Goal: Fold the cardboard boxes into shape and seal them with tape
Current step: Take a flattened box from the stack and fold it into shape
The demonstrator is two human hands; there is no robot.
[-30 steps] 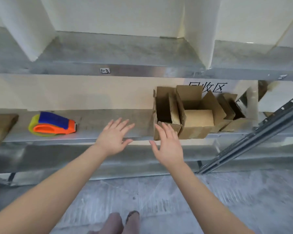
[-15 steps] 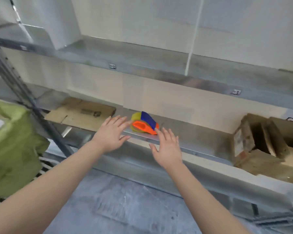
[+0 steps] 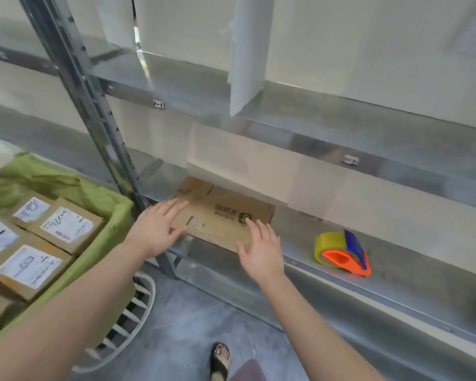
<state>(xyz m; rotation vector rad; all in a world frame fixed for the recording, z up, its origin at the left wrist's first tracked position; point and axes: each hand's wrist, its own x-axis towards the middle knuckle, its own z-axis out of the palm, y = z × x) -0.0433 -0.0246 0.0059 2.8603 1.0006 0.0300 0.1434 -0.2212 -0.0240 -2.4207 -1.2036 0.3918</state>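
A flattened brown cardboard box (image 3: 223,213) with dark print lies on the lower metal shelf (image 3: 396,273), near the upright post. My left hand (image 3: 155,229) hovers with straight fingers over the box's left front edge. My right hand (image 3: 260,250) is spread open at the box's right front corner. Whether either hand touches the cardboard is unclear. A tape dispenser (image 3: 342,253), orange and blue with a yellow roll, stands on the same shelf to the right of my right hand.
A green-lined cart (image 3: 94,204) at the left holds several sealed, labelled brown boxes (image 3: 63,225). A slanted metal shelf post (image 3: 94,119) rises between cart and shelf. White dividers stand on the upper shelf (image 3: 313,125). My sandalled foot (image 3: 219,358) is on the grey floor.
The view has swung left: the folded boxes at the right left the frame, the tape dispenser now lies right of my hands, and both hands reached the flat cardboard.
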